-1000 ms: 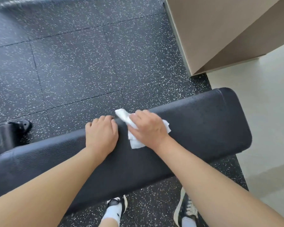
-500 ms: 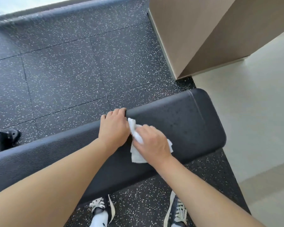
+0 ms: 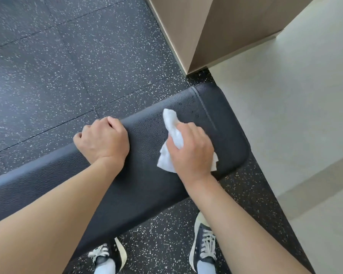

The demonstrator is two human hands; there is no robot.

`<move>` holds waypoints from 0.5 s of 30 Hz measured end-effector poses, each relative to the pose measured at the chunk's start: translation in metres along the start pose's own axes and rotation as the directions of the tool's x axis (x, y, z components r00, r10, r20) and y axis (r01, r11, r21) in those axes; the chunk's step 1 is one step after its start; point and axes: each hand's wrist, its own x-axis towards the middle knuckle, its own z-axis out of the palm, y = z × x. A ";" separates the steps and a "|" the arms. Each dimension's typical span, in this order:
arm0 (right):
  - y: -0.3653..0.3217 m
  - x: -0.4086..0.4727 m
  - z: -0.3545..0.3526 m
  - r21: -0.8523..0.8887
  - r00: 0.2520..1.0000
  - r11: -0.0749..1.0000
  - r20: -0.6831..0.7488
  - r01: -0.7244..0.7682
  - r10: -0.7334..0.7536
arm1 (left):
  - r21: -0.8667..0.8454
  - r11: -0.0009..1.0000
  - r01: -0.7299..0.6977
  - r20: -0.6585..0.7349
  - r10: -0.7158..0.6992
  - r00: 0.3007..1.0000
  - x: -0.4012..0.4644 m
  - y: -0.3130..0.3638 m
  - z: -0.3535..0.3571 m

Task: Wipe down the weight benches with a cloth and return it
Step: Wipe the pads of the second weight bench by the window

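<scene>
A black padded weight bench (image 3: 143, 180) runs from the lower left up to its rounded end at the right. My right hand (image 3: 192, 149) holds a crumpled white cloth (image 3: 172, 133) and presses it on the pad near that end; part of the cloth is hidden under the palm. My left hand (image 3: 103, 141) rests further left with its fingers curled over the bench's far edge. Small droplets speckle the pad near the seam at the right end.
Black speckled rubber floor tiles (image 3: 57, 76) lie beyond the bench. A beige column (image 3: 196, 32) stands at the upper right, close to the bench's end. Pale smooth flooring (image 3: 295, 125) lies to the right. My two sneakers (image 3: 204, 248) stand on the near side.
My right hand has slid the cloth rightward along the pad, away from my left hand, towards the bench's end. The camera view has shifted right.
</scene>
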 end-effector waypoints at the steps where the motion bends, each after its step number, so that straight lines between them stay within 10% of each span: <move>1: -0.023 0.000 0.015 0.029 0.999 0.999 0.023 0.046 -0.046 | 0.006 1.000 0.001 -0.011 -0.001 1.000 0.001 0.000 0.000; 6: -0.069 0.002 0.049 0.110 0.993 0.990 0.074 0.088 -0.096 | -0.007 1.000 0.006 -0.031 -0.006 1.000 0.008 0.000 0.006; 15: 0.053 -0.062 -0.028 0.079 0.912 0.929 0.176 0.362 -0.370 | 0.004 1.000 -0.010 0.018 0.010 1.000 0.003 -0.001 0.005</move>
